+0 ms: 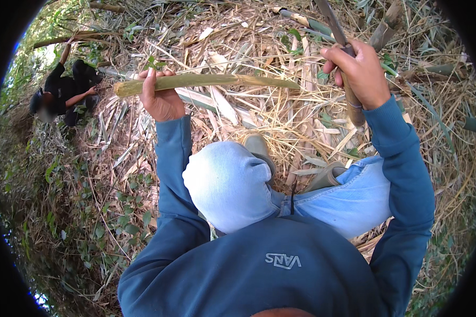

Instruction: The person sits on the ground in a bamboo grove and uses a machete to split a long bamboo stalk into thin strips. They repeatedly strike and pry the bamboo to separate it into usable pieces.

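Observation:
My left hand [164,99] is closed around a split green bamboo strip [217,80] near its thick left end. The strip lies level across the view, its thinner, paler end reaching right toward my other hand without touching it. At the upper right, my right hand [364,73] grips a machete by its wooden handle [353,105]. The machete's dark blade [330,20] points away from me, and its tip runs out of view at the top edge. A gap separates the machete from the strip.
Bamboo shavings and straw [296,113] cover the ground before my boots [257,145]. A cut green bamboo pole [307,22] lies at the far side. Another person in dark clothes [63,92] is low at the far left. Leafy plants [124,219] grow to my left.

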`<state>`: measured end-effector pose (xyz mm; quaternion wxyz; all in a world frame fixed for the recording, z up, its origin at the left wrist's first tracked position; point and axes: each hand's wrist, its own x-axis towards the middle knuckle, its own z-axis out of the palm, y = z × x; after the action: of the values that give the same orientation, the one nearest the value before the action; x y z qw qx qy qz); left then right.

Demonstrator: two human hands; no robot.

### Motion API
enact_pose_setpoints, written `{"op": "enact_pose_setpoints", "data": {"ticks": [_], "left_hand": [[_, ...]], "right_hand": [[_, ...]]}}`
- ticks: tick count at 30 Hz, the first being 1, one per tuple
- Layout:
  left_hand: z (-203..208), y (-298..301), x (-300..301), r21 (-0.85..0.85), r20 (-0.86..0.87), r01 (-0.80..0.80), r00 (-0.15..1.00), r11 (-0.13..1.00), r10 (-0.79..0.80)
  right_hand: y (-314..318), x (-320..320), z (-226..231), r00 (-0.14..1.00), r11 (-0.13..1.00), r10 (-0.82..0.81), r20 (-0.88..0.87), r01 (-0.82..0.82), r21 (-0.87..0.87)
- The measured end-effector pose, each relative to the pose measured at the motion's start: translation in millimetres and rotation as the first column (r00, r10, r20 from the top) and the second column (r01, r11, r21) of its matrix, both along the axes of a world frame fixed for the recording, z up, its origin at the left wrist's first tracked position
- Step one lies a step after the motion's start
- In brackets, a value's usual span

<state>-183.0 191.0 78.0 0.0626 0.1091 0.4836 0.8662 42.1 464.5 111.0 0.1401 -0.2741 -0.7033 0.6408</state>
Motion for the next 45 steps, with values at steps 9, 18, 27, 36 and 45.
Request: {"op": "enact_pose_setpoints", "data": {"ticks": [9,18,27,36,45], "left_hand": [[-9.5,-21.2,34.3,-0.348,-0.109,0.032,0.991,0.937,-0.075],[-35.0,-45.6,53.5,-0.499,-0.014,-0.103,0.994,0.860,0.111],[-55.3,-57.0,42.7,-0.495,0.067,-0.141,0.978,0.857,0.199],[-64.1,-61.7,41.8,-0.488,0.076,-0.109,0.983,0.866,0.166],[-76.4,-66.3,52.3,-0.570,0.076,-0.124,0.976,0.812,0.202]], "right_hand": [[-61.5,24.0,-40.1,0.944,0.927,0.122,0.307,-0.219,0.306],[-166.0,-6.6,-109.7,0.925,0.946,0.217,0.311,-0.278,0.169],[-165.1,-30.9,-124.3,0.852,0.940,0.227,0.472,-0.319,0.123],[-174.0,-29.4,-144.0,0.875,0.959,0.155,0.458,-0.245,0.143],[-170.6,-31.2,-140.4,0.868,0.960,0.215,0.447,-0.272,0.068]]}}
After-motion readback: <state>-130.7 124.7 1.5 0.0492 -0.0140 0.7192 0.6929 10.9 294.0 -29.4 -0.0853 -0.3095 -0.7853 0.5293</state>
